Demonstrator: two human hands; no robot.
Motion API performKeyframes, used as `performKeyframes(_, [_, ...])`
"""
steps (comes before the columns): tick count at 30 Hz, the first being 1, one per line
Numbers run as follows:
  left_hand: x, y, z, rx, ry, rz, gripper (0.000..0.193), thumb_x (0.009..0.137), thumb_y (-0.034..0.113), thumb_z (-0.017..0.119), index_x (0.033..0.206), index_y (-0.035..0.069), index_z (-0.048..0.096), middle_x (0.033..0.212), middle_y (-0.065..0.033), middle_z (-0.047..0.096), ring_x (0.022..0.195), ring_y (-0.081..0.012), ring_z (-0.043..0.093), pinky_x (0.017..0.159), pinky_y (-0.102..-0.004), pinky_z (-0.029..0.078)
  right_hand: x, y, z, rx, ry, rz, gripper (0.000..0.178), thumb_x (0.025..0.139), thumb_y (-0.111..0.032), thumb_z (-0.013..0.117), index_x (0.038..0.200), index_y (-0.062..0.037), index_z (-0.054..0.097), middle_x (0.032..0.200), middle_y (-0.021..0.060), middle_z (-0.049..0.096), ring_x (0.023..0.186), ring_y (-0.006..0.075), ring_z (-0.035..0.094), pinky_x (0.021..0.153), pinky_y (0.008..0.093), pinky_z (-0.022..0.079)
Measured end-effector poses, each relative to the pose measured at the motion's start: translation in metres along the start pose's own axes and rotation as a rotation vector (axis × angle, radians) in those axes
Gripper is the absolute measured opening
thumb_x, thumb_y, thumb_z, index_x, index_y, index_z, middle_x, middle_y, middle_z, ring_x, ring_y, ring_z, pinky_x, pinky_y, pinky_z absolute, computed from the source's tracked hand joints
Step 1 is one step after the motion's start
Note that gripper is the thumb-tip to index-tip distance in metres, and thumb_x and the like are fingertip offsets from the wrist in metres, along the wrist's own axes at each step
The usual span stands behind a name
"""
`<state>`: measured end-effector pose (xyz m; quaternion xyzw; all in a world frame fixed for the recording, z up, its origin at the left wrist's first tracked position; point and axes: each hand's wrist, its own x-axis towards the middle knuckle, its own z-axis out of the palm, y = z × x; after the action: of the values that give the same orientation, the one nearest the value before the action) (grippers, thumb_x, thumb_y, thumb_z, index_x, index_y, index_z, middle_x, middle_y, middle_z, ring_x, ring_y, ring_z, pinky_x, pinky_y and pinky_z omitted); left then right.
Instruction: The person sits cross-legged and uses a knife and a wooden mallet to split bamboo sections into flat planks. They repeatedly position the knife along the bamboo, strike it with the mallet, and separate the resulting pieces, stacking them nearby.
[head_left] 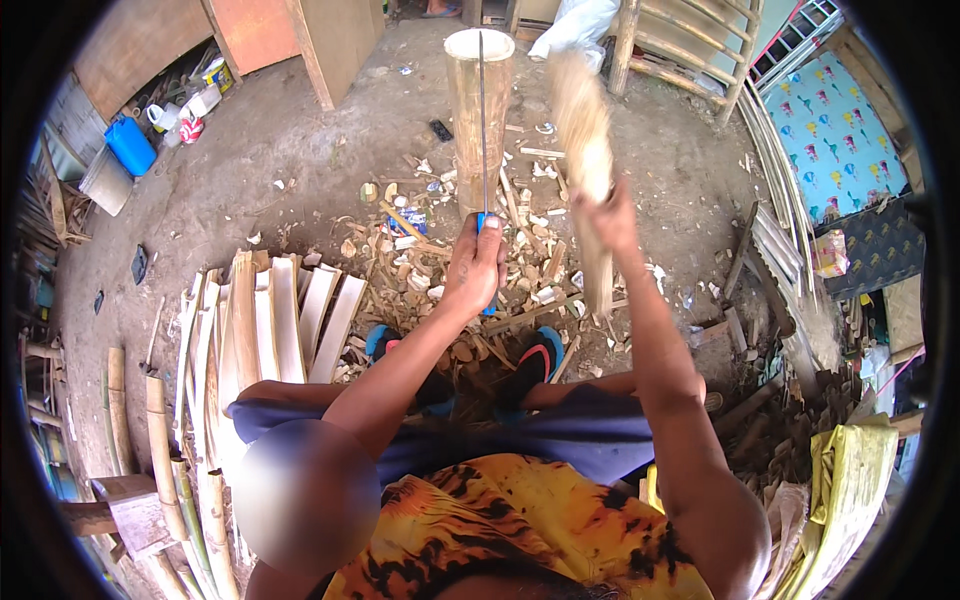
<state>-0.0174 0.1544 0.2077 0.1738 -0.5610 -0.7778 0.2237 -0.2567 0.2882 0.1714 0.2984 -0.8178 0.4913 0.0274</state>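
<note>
Bamboo is the material in hand: an upright bamboo section [478, 120] stands on the dirt floor [300, 150] directly ahead of the seated person, with a long thin knife blade [482, 120] set edge-down across its open top rim. The left hand [476, 268] is fully closed around the blue knife handle [486, 222], low against the front of the culm. The right hand [606, 212] is also closed, gripping a wooden club [586, 140] raised beside the culm, its upper end motion-blurred. Risk, as judged: a glancing blow could skid off the narrow blade spine toward the left hand just below; the culm is steadied only by the blade and could tip or kick sideways; a split running off-centre would spoil the slat; both feet in sandals [540, 358] sit close among loose chips [430, 270], exposed to a dropped blade. Split bamboo slats [275, 325] lie stacked at the person's left, near the knee. Containers and packaging: a blue plastic jerrycan [131, 146] stands at the far left wall beside white jugs [185, 110] and a small red-and-white can; a small blue wrapper lies among the chips; a boxy pink-and-white carton [830, 252] rests at right below a blue patterned cloth [835, 135]. Printed matter is too small to assess.
</note>
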Motion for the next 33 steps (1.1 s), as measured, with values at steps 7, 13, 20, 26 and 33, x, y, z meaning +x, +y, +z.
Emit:
performKeyframes(7, [-0.008,0.007,0.003,-0.007,0.013,-0.038,0.043,0.107,0.052,0.047,0.116,0.010,0.049,0.075,0.0012,0.047,0.056,-0.0097,0.047,0.051,-0.0274,0.042,0.029,-0.198,-0.066,0.175,0.194,-0.310,0.102,0.073,-0.010,0.076,0.156,0.0017,0.018,0.138,0.0267,0.051,0.119,0.0347,0.061,0.097,0.0423,0.060])
performKeyframes(13, [-0.007,0.014,0.010,0.042,0.048,-0.065,0.045,0.106,0.053,0.048,0.119,0.010,0.051,0.076,0.0013,0.048,0.060,-0.0101,0.049,0.053,-0.0282,0.043,0.062,-0.282,-0.097,0.078,0.189,-0.646,0.078,0.083,-0.014,0.077,0.147,-0.0004,0.035,0.124,0.0202,0.065,0.105,0.0272,0.068,0.089,0.0397,0.058])
performKeyframes(20, [-0.016,0.022,0.001,0.142,0.077,-0.160,0.044,0.107,0.052,0.047,0.117,0.009,0.050,0.076,0.0010,0.049,0.059,-0.0110,0.049,0.052,-0.0302,0.045,0.040,-0.180,-0.038,-0.786,-0.150,-0.425,0.096,0.077,-0.026,0.084,0.157,-0.0205,0.030,0.109,0.0248,0.072,0.096,0.0358,0.073,0.088,0.0508,0.060])
performKeyframes(26, [0.011,-0.005,-0.066,0.422,0.052,-0.013,0.051,0.109,0.047,0.041,0.123,-0.001,0.050,0.068,-0.0047,0.054,0.053,-0.0160,0.053,0.053,-0.0348,0.046,0.056,-0.273,-0.086,-0.259,0.090,-0.450,0.092,0.079,-0.019,0.083,0.154,-0.0099,0.031,0.115,0.0228,0.071,0.101,0.0333,0.072,0.086,0.0440,0.061])
performKeyframes(33, [0.015,-0.006,-0.086,0.706,-0.003,-0.050,0.042,0.107,0.044,0.046,0.121,0.004,0.047,0.075,-0.0025,0.052,0.058,-0.0131,0.053,0.050,-0.0319,0.045,0.000,-0.242,-0.016,-0.996,-0.468,-0.229,0.098,0.078,-0.026,0.081,0.157,-0.0137,0.025,0.119,0.0299,0.067,0.104,0.0441,0.069,0.096,0.0523,0.054])
